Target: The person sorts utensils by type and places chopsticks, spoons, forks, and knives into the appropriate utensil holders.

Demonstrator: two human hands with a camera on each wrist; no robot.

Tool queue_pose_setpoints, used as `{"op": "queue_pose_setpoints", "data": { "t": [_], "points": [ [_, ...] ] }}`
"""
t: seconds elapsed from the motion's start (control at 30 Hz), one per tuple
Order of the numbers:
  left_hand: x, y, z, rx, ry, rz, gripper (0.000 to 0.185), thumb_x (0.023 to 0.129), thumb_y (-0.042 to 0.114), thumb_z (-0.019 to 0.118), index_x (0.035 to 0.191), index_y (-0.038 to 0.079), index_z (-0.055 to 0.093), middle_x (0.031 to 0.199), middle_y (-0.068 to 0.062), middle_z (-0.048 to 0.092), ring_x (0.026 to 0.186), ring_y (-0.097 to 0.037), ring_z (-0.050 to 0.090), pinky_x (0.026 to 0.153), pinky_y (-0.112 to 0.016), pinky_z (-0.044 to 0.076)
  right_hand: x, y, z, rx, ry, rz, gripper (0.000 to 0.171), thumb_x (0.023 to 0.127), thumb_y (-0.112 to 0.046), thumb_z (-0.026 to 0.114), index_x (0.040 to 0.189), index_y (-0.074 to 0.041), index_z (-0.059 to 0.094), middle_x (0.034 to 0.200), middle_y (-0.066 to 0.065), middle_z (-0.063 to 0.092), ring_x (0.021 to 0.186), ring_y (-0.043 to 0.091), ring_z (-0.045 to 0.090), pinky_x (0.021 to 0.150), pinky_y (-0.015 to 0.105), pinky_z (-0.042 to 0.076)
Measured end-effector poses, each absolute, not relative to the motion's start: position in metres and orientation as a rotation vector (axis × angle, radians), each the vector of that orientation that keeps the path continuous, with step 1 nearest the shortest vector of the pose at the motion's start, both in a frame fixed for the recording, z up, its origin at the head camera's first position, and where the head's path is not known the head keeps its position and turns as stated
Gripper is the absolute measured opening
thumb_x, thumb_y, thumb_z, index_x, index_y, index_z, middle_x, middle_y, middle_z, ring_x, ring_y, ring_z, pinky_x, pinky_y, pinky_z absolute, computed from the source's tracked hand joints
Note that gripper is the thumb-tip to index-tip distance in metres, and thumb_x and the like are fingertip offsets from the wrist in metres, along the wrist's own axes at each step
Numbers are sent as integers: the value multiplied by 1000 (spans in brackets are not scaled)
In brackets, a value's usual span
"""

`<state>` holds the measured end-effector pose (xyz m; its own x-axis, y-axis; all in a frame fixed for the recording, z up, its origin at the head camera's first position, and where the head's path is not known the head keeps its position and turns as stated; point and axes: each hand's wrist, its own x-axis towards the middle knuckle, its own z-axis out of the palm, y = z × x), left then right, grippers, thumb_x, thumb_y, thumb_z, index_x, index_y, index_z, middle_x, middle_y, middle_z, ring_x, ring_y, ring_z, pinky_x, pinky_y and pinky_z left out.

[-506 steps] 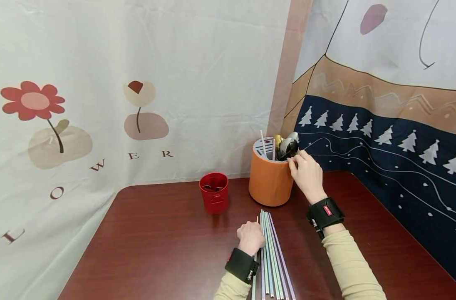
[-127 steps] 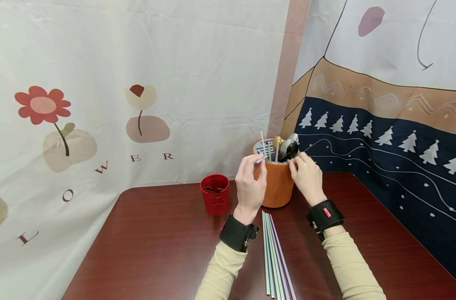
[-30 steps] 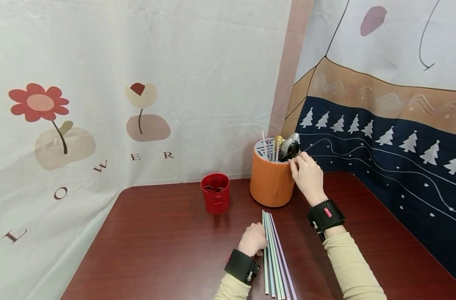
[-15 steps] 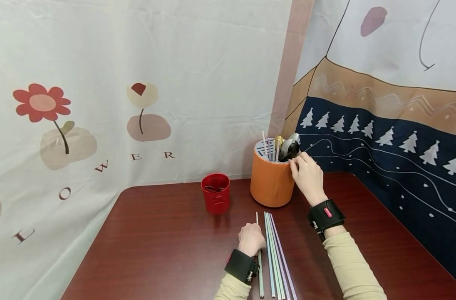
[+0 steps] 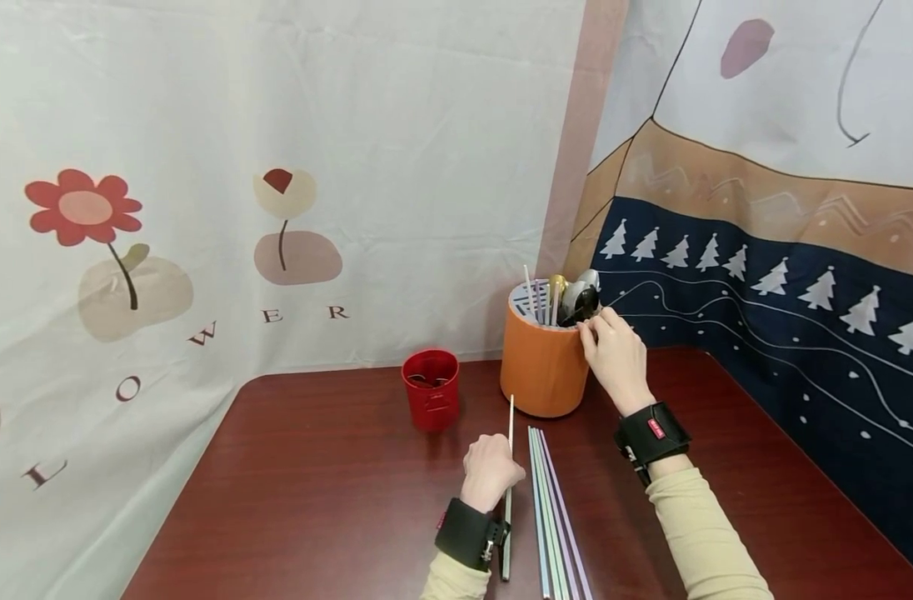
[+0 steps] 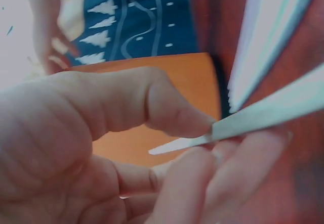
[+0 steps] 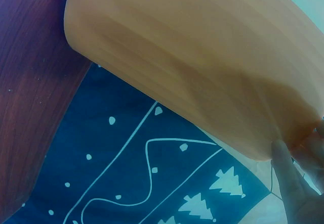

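left hand point(image 5: 491, 471) pinches straw point(image 5: 508, 467) | right hand point(image 5: 615, 350) grips orange holder point(image 5: 541, 371) rim

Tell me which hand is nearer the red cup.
Left. The left hand pinches a straw just in front of the red cup; the right hand grips the orange holder beyond it.

bright, even indoor light; head view sharp, wrist views soft

soft shadows sit under the red cup point(image 5: 430, 388) and orange holder point(image 5: 542, 367) on the glossy tabletop point(image 5: 314, 500). the head view bows at its edges. the left wrist view is washed out and blurred up close; the right wrist view is smeared.
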<state>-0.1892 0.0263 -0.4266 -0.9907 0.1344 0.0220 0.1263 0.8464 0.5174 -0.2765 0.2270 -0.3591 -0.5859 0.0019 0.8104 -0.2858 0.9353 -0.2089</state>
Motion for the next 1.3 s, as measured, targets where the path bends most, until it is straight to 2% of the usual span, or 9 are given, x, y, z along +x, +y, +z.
{"op": "queue_pose_setpoints", "data": {
  "t": [0.13, 0.37, 0.43, 0.53, 0.67, 0.77, 0.93, 1.3],
  "points": [
    [-188, 21, -412, 221, 3059, 936, 27, 75, 15, 72, 56, 8, 54, 50, -3, 49, 48, -19, 47, 41, -28, 35, -277, 227, -359, 198, -2161, 399, 23, 90, -15, 62, 71, -2, 62, 75, 9, 53, 61, 28, 51, 47, 42, 43],
    [-180, 16, -392, 254, 3147, 1130, 26, 78, 9, 64, 62, 11, 43, 49, 2, 34, 41, -15, 37, 38, -23, 26, -277, 227, -359, 199, -2162, 402, 23, 90, -15, 62, 72, -2, 63, 75, 9, 53, 60, 28, 51, 47, 42, 42],
    [-179, 16, -389, 274, 3172, 1181, 23, 79, 9, 63, 65, 11, 45, 51, 2, 37, 42, -14, 38, 40, -22, 27, -276, 227, -359, 197, -2167, 407, 22, 90, -15, 62, 72, -2, 63, 76, 9, 52, 61, 28, 52, 48, 42, 43],
    [-178, 17, -385, 306, 3202, 1263, 14, 80, 10, 65, 74, 10, 52, 56, 2, 50, 46, -11, 43, 44, -21, 34, -276, 227, -360, 197, -2169, 408, 22, 90, -15, 62, 72, -2, 63, 76, 9, 53, 61, 28, 52, 48, 42, 43],
    [-178, 19, -382, 364, 3250, 1399, 8, 81, 11, 67, 84, 9, 59, 68, -1, 66, 52, -12, 56, 50, -21, 45, -277, 227, -360, 198, -2165, 409, 22, 91, -15, 62, 73, -2, 64, 76, 9, 53, 62, 28, 52, 49, 42, 43],
    [-177, 21, -381, 404, 3284, 1515, 9, 82, 11, 67, 88, 10, 61, 78, -3, 71, 59, -12, 65, 56, -22, 51, -278, 228, -360, 195, -2163, 410, 22, 90, -15, 62, 74, -2, 64, 77, 9, 53, 62, 28, 53, 49, 42, 44],
    [-176, 24, -378, 495, 3255, 1754, 10, 84, 11, 67, 93, 9, 62, 88, -4, 72, 66, -10, 70, 64, -23, 55, -278, 227, -360, 192, -2174, 410, 22, 90, -16, 62, 74, -2, 65, 76, 9, 53, 62, 28, 52, 49, 42, 44],
    [-184, 18, -344, 708, 3193, 2099, 11, 87, 8, 65, 95, 4, 60, 88, -8, 71, 69, -12, 71, 63, -16, 54, -277, 226, -359, 186, -2183, 417, 23, 91, -15, 61, 73, -1, 63, 75, 10, 52, 61, 29, 52, 48, 43, 44]
  ]
}}
